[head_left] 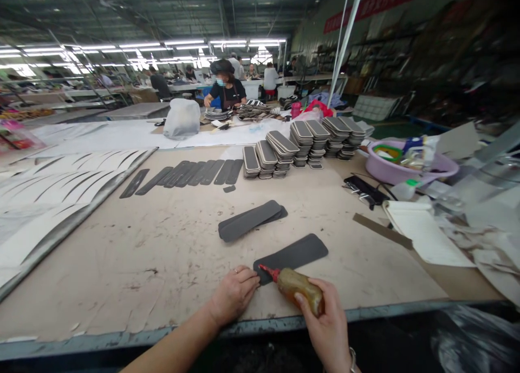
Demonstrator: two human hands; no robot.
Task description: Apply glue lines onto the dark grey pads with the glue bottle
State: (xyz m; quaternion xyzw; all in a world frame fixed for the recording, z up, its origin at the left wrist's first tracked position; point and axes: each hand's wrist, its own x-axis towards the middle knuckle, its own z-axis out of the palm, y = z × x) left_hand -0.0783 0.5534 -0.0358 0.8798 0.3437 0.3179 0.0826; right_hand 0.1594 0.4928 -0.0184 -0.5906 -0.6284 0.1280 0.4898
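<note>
A dark grey rounded strip (300, 253) lies slantwise near the table's front edge. My left hand (238, 292) has its fingers pressed together at the strip's left end. Wrapped in my right hand (327, 313) is a yellowish-brown squeeze bottle (298, 287), tilted so that its red nozzle (268, 272) points left and meets the strip's left end. Whether anything flows from the tip cannot be made out. Just beyond lie two overlapping grey strips (252, 220).
Dark strips (195, 174) lie in a row at the back left, beside stacks of light-edged strips (300, 140). A purple basin (436, 170), a notepad (422, 232) and a brown strip (382, 230) are at right. White sheets (77, 186) cover the left. A person (229, 91) sits across.
</note>
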